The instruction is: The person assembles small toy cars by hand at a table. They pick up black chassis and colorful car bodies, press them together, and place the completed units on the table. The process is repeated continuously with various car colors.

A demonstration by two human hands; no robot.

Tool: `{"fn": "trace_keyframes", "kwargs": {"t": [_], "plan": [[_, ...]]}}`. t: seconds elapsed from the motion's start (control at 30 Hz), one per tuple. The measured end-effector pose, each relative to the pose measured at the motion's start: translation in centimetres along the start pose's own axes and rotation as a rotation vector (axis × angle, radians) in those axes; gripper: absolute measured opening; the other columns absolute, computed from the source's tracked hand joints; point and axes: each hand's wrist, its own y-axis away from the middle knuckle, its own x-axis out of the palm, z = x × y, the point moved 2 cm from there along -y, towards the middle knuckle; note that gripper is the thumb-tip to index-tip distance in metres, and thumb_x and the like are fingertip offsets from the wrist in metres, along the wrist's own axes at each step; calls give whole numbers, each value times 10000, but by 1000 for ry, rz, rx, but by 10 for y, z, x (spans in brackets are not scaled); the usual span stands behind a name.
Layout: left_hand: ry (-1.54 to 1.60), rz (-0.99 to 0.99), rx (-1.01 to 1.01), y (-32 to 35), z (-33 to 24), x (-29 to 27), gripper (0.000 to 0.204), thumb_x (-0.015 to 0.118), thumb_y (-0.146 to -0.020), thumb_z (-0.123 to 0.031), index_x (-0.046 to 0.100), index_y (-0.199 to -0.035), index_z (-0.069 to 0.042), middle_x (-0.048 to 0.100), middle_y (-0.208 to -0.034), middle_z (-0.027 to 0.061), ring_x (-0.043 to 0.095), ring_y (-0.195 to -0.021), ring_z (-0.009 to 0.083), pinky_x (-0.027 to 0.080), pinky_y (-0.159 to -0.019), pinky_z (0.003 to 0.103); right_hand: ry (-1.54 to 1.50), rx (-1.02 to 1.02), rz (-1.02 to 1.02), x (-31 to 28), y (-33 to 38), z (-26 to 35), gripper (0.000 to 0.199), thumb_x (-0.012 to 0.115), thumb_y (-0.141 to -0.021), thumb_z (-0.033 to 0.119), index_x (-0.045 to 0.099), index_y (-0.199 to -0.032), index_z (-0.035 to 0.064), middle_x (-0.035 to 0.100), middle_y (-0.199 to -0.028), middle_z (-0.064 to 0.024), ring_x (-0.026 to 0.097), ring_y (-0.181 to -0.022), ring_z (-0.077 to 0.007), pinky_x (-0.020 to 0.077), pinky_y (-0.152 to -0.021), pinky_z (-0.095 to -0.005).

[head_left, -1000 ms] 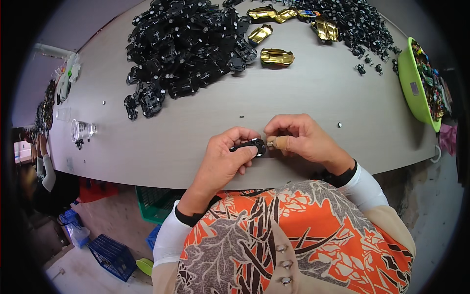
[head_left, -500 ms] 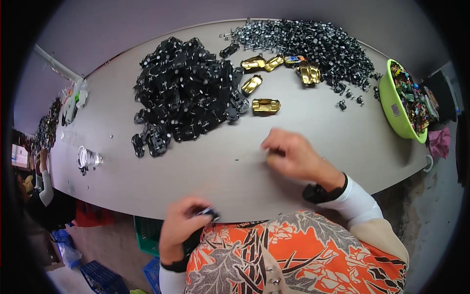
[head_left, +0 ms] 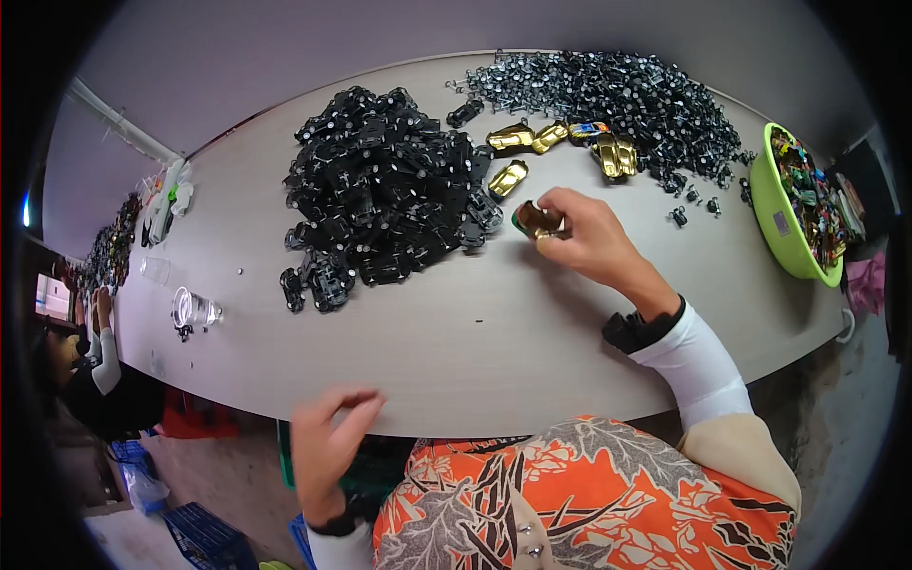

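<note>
My right hand [head_left: 591, 236] is raised over the middle of the table, its fingers closed on a gold toy car body [head_left: 539, 220] tipped so that its hollow underside shows. Near the table's front edge, my left hand [head_left: 328, 437] is held with thumb and fingers apart and nothing visible in it. A large heap of black toy car chassis [head_left: 380, 190] lies ahead and to the left. Beside it, close to my right hand, rests a gold car body [head_left: 508, 178]; several more gold ones [head_left: 616, 157] and a blue-and-orange one [head_left: 588, 129] sit farther back.
A pile of wheels on metal axles [head_left: 617, 95] spreads along the back wall. At the right edge stands a green basin [head_left: 774, 204] of colourful toy cars. A clear plastic cup [head_left: 198, 306] lies on its side at left. Beyond, another person's arm [head_left: 106, 351] reaches over the table.
My right hand has moved forward and picked up the nearest gold car body from the table. The dark toy car in my left hand is gone; that hand has shifted left and opened.
</note>
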Motion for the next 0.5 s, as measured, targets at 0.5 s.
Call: {"fn": "trace_keyframes", "kwargs": {"t": [0.5], "plan": [[836,472,-128,-108,-36,150,272,635,-797,-86,551,-1026,34,638,-860,102,639,-723,160,553,-664,279,-597,272,69,-9,53,-1,351,637,-683,70,516,-1005,-3,549,-744,-11,482,-642,-57,419,-560,-235]]}}
